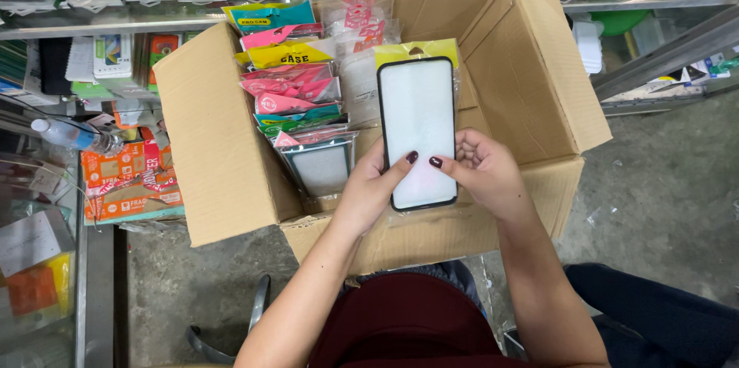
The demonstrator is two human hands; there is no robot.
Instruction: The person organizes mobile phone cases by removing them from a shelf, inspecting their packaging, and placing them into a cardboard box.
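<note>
**Two hands hold a phone case over an open box**

I look down and see the grey floor [662, 183] first. It is the biggest thing here. It runs under the box and off to the right.

Next is the big brown cardboard box [223, 152]. It sits right in front of me with its flaps [550, 60] open wide. The left side of the box is packed with phone case packets [296, 91] standing in a row. They have pink, yellow and teal paper tops. The right side of the box shows bare cardboard.

Behind the box are metal shelves [115, 21] with more small packets on them. To the left lies a plastic water bottle [69, 135] on its side, near some orange packets [131, 179].

Now the thing I hold. It is a phone case in a clear bag [418, 125], with a black rim, a pale middle and a yellow paper top. It stands upright above the near part of the box, just over the front wall.

My left hand [368, 191] has its grip closed on the lower left edge of the case, thumb on the front. My right hand [485, 168] has its grip closed on the lower right edge, thumb on the front too. The two thumbs nearly meet. Both thumbnails are dark red.
</note>
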